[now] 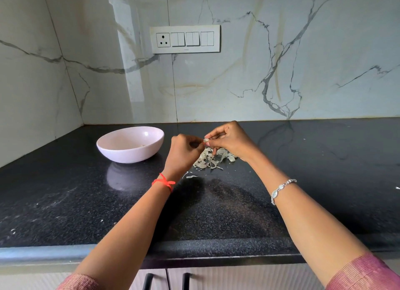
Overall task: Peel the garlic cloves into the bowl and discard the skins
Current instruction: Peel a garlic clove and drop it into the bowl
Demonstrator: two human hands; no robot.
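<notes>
I hold one garlic clove (206, 140) in the air between both hands, above the pile of skins (213, 158) on the black desk (216, 214). My right hand (231, 141) pinches the clove at its fingertips. My left hand (184, 148), fingers curled, grips it from the opposite side; I cannot tell whether those fingers hold the clove body or only a flap of skin. The pink bowl (129, 155) stands on the desk to the left, apart from the skins, with something small and pale inside, probably a peeled clove. Risks from this position: the clove is small and likely slick once bared, so a hard pull on the skin may shoot it out of the pinch onto the desk or into the skins, where it is hard to pick out. Skin fragments are light and may cling to my fingers, then drop into the bowl with the clove. Loose scraps already lie nearer the desk edge, so sweeping carelessly may push them off.
</notes>
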